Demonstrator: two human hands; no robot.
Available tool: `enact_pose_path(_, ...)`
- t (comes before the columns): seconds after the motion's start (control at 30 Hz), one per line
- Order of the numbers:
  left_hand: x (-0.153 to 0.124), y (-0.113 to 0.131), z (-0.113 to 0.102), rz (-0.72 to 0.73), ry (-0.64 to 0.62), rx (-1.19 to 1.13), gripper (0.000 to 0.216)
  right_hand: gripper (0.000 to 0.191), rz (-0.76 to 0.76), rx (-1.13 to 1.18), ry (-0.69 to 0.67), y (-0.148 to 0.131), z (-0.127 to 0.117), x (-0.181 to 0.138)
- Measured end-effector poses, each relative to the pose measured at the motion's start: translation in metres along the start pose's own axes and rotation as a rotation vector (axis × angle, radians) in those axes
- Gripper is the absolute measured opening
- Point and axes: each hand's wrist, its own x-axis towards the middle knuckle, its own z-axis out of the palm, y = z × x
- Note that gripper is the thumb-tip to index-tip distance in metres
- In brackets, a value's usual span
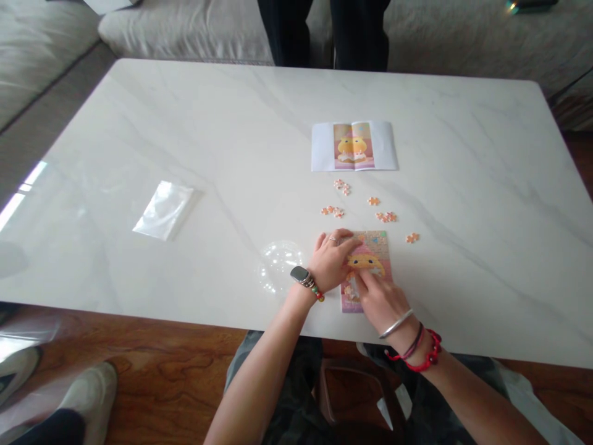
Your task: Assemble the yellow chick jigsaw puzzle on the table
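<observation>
A jigsaw puzzle [377, 244] with a yellow cartoon character lies near the front edge of the table, its middle partly bare or pale between my hands. My left hand [331, 262] rests over its left side, fingers spread and the fingertips touching it. From the right, my right hand [382, 303] reaches onto the lower middle, fingers drawn together and pressed down. Whatever those fingers may hold is hidden. Loose puzzle pieces [386, 217] lie just beyond the puzzle, in small clusters and singly, including one piece [412, 238] to the right.
A creased reference picture [354, 145] lies behind the pieces. A clear plastic bag [164, 210] is on the left of the white marbled table [222, 123]. A person's dark-trousered legs [324, 31] are at the far side, by a sofa [185, 28]. A shoe [92, 395] shows at lower left.
</observation>
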Motion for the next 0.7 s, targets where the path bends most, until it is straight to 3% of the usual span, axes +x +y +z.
enact_pose_path(0.17, 0.0, 0.002, 0.0, -0.03, -0.011, 0.004, 0.046, 0.031, -0.05, -0.068, -0.112, 0.004, -0.001, 0.0)
enact_pose_path(0.37, 0.001, 0.007, 0.0, -0.072, -0.028, 0.039, 0.052, 0.028, 0.107, -0.063, -0.102, -0.014, -0.001, 0.002)
enact_pose_path(0.7, 0.0, 0.01, -0.002, -0.066, -0.04, 0.1, 0.055, 0.032, -0.034, -0.032, -0.093, 0.0, -0.002, -0.016)
